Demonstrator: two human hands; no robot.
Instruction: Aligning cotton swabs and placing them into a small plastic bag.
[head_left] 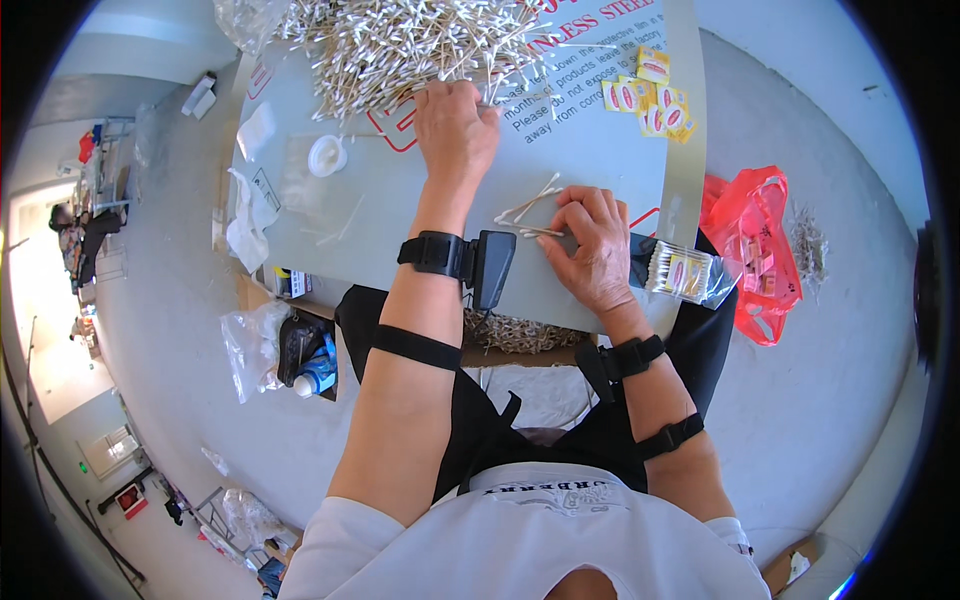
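A big heap of loose cotton swabs (400, 50) covers the far side of the board-topped table (400, 225). My left hand (455, 130) is at the near edge of that heap, fingers curled down, and their tips are hidden. A few separate cotton swabs (525, 203) lie fanned out at the fingers of my right hand (597, 245). Its thumb and fingers are bent round the end of one swab. Beside the right wrist, a clear packet of cotton swabs (682, 272) rests at the table's near right edge.
Small yellow packets (655, 95) lie at the far right of the table. A round white lid-like piece (327, 156) and crumpled white plastic (248, 220) are at the left. Below stand a red bag (755, 250) on the right and a box with a blue bottle (318, 370) on the left.
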